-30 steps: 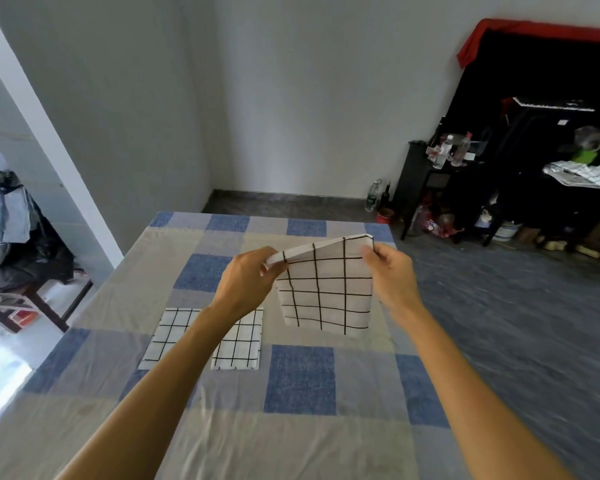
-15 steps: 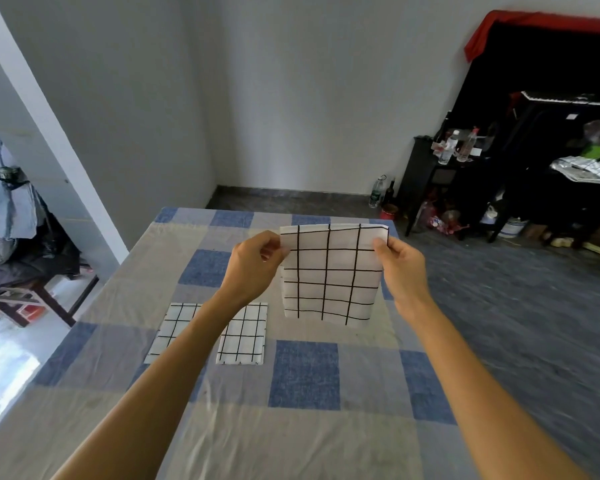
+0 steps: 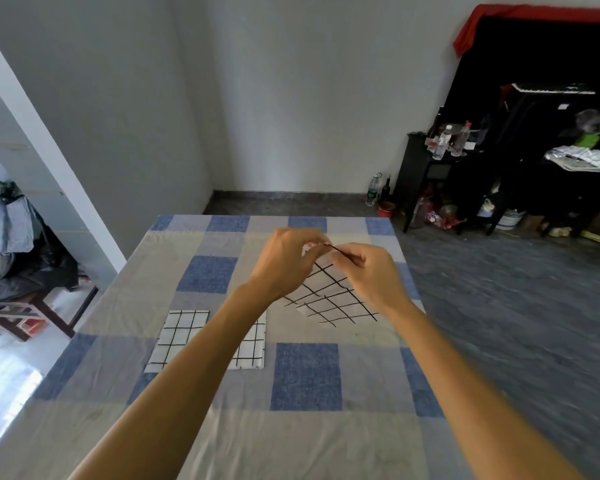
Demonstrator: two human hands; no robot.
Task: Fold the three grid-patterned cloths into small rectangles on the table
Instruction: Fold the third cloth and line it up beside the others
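1. Since half a second ago, both hands have drawn together: the left hand (image 3: 284,263) and the right hand (image 3: 368,275) then held the two top corners of the grid-patterned cloth (image 3: 329,299) apart, with the panel hanging flat towards the camera; now the corners meet between the fingertips and the panel slants away below them.
2. Both hands pinch the top edge of this cloth, close together and nearly touching, above the far middle of the checked tablecloth (image 3: 305,375). Its lower edge hangs beneath the right wrist; whether it touches the table I cannot tell.
3. A folded grid cloth (image 3: 181,336) lies flat on the table, below and to the left of the left hand, partly hidden by the left forearm. A second white grid patch shows on the other side of that forearm; whether it is the same cloth or another I cannot tell.
4. Handling, as a judgement: the held cloth is light, thin and limp. It drapes from the pinch and keeps no shape of its own, so it should crease easily but also slide out of line.
5. Best hold is at the corners and along the edge, thumb against forefinger, keeping the layers matched before laying it down and pressing the fold flat.
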